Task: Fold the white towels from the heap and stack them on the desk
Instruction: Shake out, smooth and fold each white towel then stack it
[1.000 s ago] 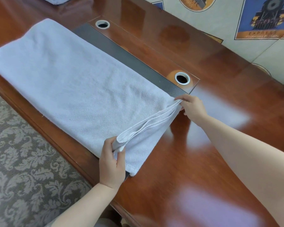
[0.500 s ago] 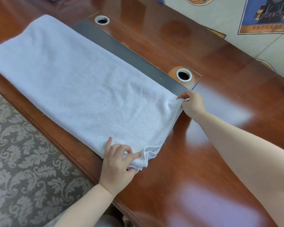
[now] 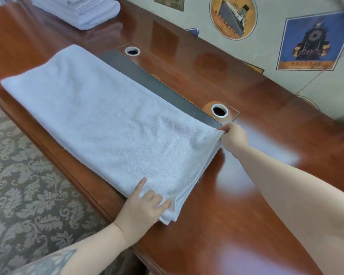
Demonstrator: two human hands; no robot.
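Towel [image 3: 111, 124] folding is partway through, judging by how things lie: one white towel lies flat on the desk [image 3: 236, 225] as a long doubled strip, its layered end edges nearest the person. At the near corner the left hand [image 3: 143, 209] rests on the cloth, forefinger straight, the other fingers loosely bent and pressing the layers down without gripping. Farther along that same end, the right hand [image 3: 234, 137] pinches the far corner between thumb and fingers, holding the edges together. The strip looks to need at least one more fold across its length before it can join the stack of folded towels [image 3: 83, 10] at the far end of the desk. No unfolded heap shows, so how many remain cannot be told.

Glossy reddish wood forms the desk, with bright window glare. A dark inset panel [image 3: 147, 80] runs just behind the towel, beside two round cable holes [image 3: 219, 110]. Patterned carpet [image 3: 28, 185] lies below on the left; the wall [image 3: 276, 62] beyond carries ship and locomotive travel motifs.
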